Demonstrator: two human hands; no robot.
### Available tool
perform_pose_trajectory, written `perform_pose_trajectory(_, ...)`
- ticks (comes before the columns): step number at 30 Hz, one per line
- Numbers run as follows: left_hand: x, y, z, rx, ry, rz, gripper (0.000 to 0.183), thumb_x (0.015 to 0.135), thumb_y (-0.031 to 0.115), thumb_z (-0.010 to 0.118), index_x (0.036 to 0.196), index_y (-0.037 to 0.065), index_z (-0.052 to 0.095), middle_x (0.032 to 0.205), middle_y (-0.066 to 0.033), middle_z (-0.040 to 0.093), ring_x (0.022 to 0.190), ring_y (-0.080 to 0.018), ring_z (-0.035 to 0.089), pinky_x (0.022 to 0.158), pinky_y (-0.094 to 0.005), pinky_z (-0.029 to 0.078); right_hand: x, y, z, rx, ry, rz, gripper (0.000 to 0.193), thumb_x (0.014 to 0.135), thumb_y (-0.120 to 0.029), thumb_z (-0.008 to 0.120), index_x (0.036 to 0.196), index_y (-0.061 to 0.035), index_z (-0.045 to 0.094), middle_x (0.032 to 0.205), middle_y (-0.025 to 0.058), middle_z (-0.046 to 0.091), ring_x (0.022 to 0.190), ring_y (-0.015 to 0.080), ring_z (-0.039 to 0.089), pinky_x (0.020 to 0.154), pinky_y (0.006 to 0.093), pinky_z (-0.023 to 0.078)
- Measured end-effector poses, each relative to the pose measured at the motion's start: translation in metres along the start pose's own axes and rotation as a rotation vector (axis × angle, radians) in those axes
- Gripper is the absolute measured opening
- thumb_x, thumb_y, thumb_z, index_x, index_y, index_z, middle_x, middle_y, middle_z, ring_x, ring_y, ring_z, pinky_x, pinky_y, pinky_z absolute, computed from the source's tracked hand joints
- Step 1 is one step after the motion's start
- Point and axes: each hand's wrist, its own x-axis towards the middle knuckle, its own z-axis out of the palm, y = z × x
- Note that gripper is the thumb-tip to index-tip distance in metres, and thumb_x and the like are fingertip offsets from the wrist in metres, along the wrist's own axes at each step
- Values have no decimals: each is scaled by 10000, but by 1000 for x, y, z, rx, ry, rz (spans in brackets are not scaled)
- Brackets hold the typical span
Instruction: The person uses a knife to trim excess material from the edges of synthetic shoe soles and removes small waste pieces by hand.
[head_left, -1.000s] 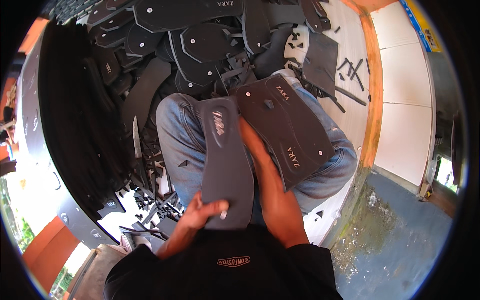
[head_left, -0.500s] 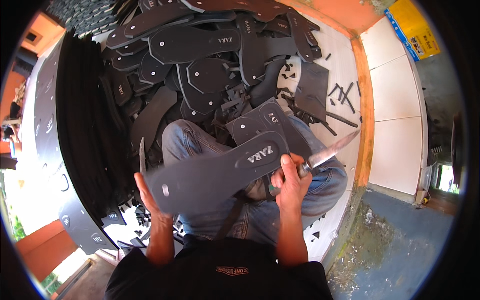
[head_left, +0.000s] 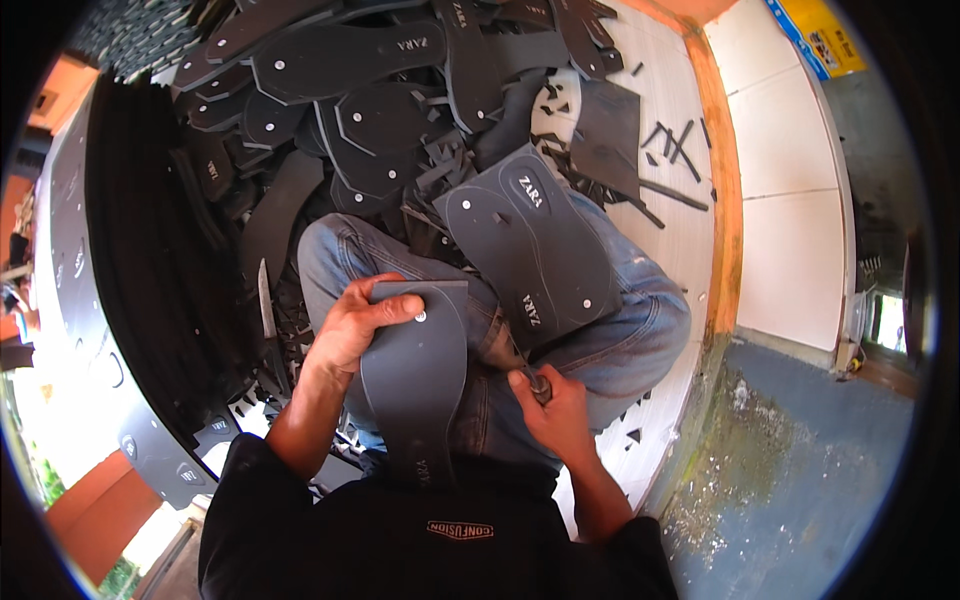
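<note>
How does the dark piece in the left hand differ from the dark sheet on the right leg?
The narrow piece is gripped by the left hand, while the wide sheet lies on the right leg. The narrow piece shows one white dot; the wide sheet shows two. Lettering is faint on the narrow piece, clearer on the wide sheet. Both are dark and flat.

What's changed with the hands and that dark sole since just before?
The dark sole has swung round, its dotted end now pointing forward. The left hand grips that end, farther forward than before; the right hand has let go of the sole but keeps the knife. The black sheet and, at left, the second blade stayed put.
</note>
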Motion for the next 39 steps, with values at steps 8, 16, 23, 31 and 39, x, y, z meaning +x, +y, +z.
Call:
perform_pose_trajectory(8,0,7,17,80,-35,-112,307,775,269,732,846,-21,658,724,-74,666,578,-109,622,533,-208,490,2,-1,11,-68,16,-55,232,793,-223,670,716,-24,579,525,162,537,503,357,562,465,399,426)
perform_pose_trajectory(16,2,-6,21,184,-129,-174,318,771,254,743,914,-17,658,788,-65,672,654,-110,627,599,-231,504,35,-21,6,-185,-45,-160,132,765,-118,630,736,1,579,622,239,558,613,452,546,558,484,431)
perform_pose_trajectory(23,3,-13,37,178,-198,-145,436,821,370,669,1022,-15,638,820,-49,664,716,-107,609,649,-242,493,80,-34,-18,669,-307,171,212,843,-183,649,743,-8,585,559,12,524,474,107,478,441,270,350)
perform_pose_trajectory(31,60,-100,14,112,-401,134,242,933,218,497,1054,9,513,831,-90,594,693,-168,597,575,-245,484,73,-46,-53,1074,287,86,204,849,-166,655,744,-30,543,573,-7,485,424,58,399,390,213,313)
perform_pose_trajectory(39,55,-78,135,-552,-157,-1,297,877,358,565,910,66,522,497,-22,404,369,-94,315,352,-235,243,56,-22,-32,567,408,-17,313,892,-229,604,674,-32,493,577,-2,503,470,68,415,431,231,323)
